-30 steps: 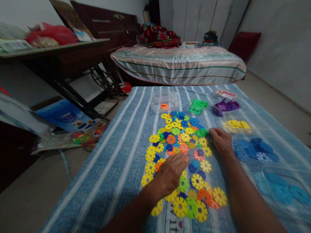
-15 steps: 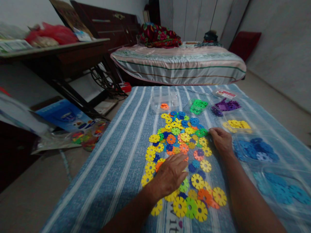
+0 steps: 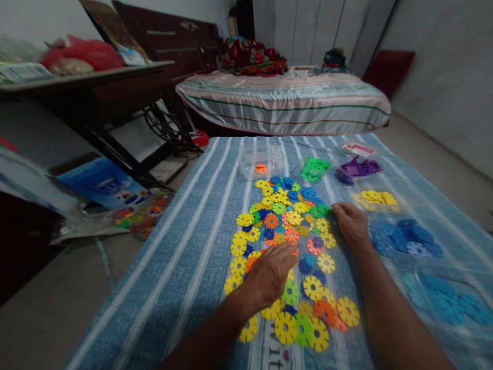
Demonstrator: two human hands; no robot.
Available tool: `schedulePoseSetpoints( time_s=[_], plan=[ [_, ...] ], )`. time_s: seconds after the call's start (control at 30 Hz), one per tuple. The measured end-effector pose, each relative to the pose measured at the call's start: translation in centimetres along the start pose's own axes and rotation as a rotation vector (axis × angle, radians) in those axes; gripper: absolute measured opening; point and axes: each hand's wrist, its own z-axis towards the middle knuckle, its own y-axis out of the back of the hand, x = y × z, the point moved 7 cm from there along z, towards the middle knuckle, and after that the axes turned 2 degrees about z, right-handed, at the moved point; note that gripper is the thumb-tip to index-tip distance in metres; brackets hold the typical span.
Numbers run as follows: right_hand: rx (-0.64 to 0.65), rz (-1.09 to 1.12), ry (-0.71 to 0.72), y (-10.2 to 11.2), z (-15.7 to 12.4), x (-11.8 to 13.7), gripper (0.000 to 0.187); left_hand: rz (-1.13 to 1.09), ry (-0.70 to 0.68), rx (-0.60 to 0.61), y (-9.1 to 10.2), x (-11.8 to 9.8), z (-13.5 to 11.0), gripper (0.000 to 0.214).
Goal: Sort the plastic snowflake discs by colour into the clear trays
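Observation:
Slotted plastic flower discs (image 3: 285, 328) in yellow, orange, green and blue lie in a loose pile on the striped cloth. Over the middle of them is my left hand (image 3: 267, 275), its fingers stretched out and fingertips at an orange disc (image 3: 296, 251); its thumb is hidden. My right hand (image 3: 352, 223) rests at the pile's right edge with fingers curled closed, close beside a green disc (image 3: 323, 209). Whether anything is in that hand cannot be made out.
Clear tubs hold sorted discs: orange ones (image 3: 261, 168), green ones (image 3: 315, 168), purple ones (image 3: 360, 167), yellow ones (image 3: 376, 199), dark blue ones (image 3: 408, 237) and light blue ones (image 3: 450, 298). A sewing-machine table (image 3: 96, 79) stands left, a covered bed (image 3: 285, 103) behind.
My left hand has shifted slightly, its thumb drawn in out of sight, uncovering more of a light green disc. My right hand has stayed in place.

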Motion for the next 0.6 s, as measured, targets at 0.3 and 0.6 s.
schedulePoseSetpoints(
  time_s=[0.3,0.6],
  plan=[
    [-0.017,0.021,-0.013,0.09,-0.15,0.68,0.03,-0.044,-0.006,-0.016,0.23,0.15,-0.13,0.029],
    [-0.02,0.025,0.003,0.12,-0.24,0.89,0.03,-0.031,-0.017,-0.076,0.04,0.34,-0.24,0.032]
  ],
)
